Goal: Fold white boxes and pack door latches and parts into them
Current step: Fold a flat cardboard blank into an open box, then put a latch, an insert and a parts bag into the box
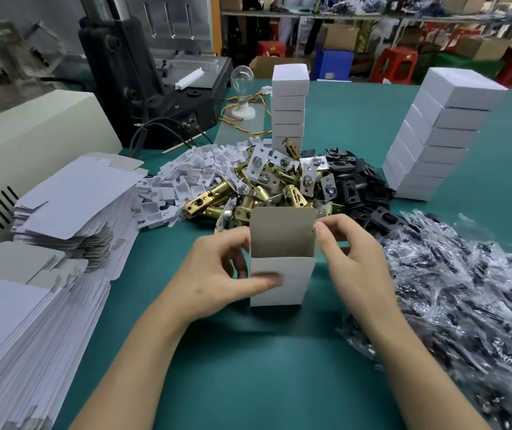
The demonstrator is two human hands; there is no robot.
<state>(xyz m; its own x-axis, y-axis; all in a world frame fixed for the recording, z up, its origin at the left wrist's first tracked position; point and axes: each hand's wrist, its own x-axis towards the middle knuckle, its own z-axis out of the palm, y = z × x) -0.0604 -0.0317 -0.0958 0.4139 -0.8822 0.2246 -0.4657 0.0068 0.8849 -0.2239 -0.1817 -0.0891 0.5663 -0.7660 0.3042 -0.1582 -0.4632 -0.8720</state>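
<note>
A small white box [292, 287] stands upright on the green table, its grey-lined top flap [282, 234] raised and open. My left hand [217, 274] grips the box's left side, thumb across the front face. My right hand [348, 259] holds the right side, its fingers pinching the flap's right edge. Just behind the box lies a heap of brass door latches [267, 184]. White plastic parts [186, 175] are piled to its left and black strike plates [354, 181] to its right.
Flat unfolded box blanks [71, 206] are stacked at the left. Two towers of closed white boxes [289, 107] [431, 138] stand behind the piles. Clear bags of small parts [472, 305] cover the right. A machine [143, 72] and a light bulb [242, 79] sit at the back left.
</note>
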